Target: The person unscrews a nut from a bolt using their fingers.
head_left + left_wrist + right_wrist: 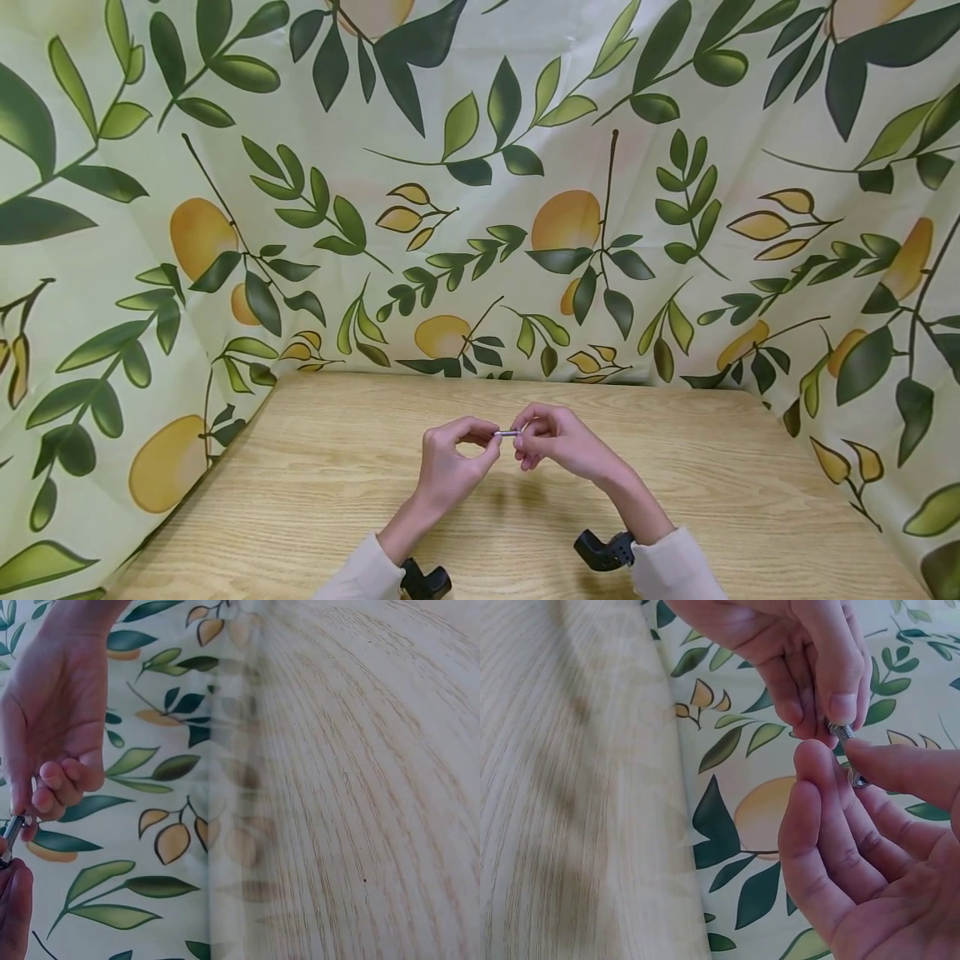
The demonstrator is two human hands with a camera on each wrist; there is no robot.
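A small silvery threaded bolt (507,433) is held level between the two hands, above the wooden table (360,517). My left hand (453,462) pinches its left end between thumb and fingertips. My right hand (562,442) pinches the other end, with its remaining fingers loosely bent below. In the right wrist view, threads of the bolt (841,732) show at the left hand's (814,656) thumb tip. A wider shiny piece (857,778) shows between the right hand's (870,855) fingers; its kind is partly hidden. The left wrist view catches the bolt (15,826) at its left edge.
A cloth (480,192) printed with leaves and orange fruit hangs behind the table and along both sides. Each wrist wears a black camera mount, a left one (426,581) and a right one (603,550), both low over the tabletop.
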